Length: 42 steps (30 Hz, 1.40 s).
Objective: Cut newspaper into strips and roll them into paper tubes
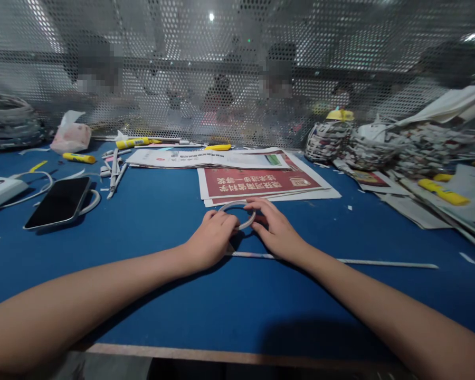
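Note:
In the head view my left hand point(214, 237) closes its fingers on the near left side of a thin, whitish ring that looks like a narrow roll of tape point(245, 224). Curled around the ring's right side are the fingers of my right hand point(277, 227), with the thumb below. The ring is held tilted above the blue table. A long, thin rolled paper stick point(388, 263) lies just beneath both hands and runs out to the right. Its left end is hidden by my left hand. Beyond my hands lies a red-printed newspaper sheet point(261, 182).
A folded newspaper point(166, 157) lies on the printed sheet. At left are a phone point(59, 203), a white power bank point(2, 190) and short paper rolls point(114, 171). Woven paper baskets point(324, 140) and yellow glue sticks point(443, 191) stand or lie right. A perforated metal screen point(237, 105) closes the back.

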Each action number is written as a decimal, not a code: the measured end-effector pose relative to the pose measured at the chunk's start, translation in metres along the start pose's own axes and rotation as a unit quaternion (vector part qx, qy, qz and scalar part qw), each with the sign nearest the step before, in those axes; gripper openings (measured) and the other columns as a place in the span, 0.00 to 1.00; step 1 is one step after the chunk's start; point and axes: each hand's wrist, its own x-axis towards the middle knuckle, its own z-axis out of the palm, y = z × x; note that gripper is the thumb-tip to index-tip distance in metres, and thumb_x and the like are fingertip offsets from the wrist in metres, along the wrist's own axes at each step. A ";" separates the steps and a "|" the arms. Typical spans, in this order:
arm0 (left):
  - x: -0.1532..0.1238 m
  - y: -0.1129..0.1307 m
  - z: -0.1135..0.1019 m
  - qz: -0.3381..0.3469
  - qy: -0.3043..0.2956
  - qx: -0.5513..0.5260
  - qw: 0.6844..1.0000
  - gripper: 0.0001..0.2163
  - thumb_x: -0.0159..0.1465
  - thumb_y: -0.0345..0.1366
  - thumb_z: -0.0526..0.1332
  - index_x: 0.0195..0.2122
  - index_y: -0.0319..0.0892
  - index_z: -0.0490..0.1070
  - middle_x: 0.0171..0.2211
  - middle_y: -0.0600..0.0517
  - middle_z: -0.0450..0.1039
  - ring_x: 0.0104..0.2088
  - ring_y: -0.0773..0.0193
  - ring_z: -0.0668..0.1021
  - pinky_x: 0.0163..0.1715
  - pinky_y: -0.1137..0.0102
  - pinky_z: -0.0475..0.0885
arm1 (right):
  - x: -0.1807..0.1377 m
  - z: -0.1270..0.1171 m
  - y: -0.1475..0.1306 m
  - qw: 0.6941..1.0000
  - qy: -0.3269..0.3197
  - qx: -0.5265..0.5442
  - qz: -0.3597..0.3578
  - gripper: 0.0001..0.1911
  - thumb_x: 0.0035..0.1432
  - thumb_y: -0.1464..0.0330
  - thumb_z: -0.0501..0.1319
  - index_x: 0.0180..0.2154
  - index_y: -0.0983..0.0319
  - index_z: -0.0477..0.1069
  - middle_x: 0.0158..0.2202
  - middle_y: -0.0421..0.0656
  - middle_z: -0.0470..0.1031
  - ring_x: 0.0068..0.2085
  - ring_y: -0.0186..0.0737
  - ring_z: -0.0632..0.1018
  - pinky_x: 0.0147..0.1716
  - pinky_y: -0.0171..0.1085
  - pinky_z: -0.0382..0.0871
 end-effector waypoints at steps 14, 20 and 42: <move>0.001 -0.002 -0.002 0.087 0.010 0.002 0.996 0.07 0.55 0.22 0.54 0.33 0.38 0.63 0.27 0.51 0.68 0.31 0.62 0.69 0.35 0.65 0.67 | 0.002 0.006 0.001 0.940 0.018 0.338 0.037 0.26 0.51 0.67 0.60 0.50 0.52 0.50 0.57 0.49 0.52 0.50 0.43 0.70 0.47 0.47 0.67; 0.000 0.003 -0.002 0.078 0.123 0.043 0.988 0.15 0.57 0.26 0.58 0.46 0.38 0.62 0.51 0.42 0.60 0.52 0.50 0.62 0.51 0.55 0.61 | 0.002 0.009 0.001 0.932 0.102 0.343 0.058 0.25 0.52 0.70 0.59 0.50 0.52 0.51 0.56 0.46 0.59 0.48 0.41 0.72 0.49 0.46 0.65; 0.000 0.005 0.002 0.028 0.057 0.060 0.996 0.10 0.66 0.29 0.39 0.32 0.39 0.56 0.18 0.54 0.64 0.19 0.64 0.67 0.26 0.66 0.66 | -0.004 0.000 -0.010 0.966 0.131 -0.151 -0.166 0.10 0.52 0.75 0.57 0.38 0.60 0.64 0.41 0.47 0.66 0.46 0.42 0.68 0.43 0.45 0.66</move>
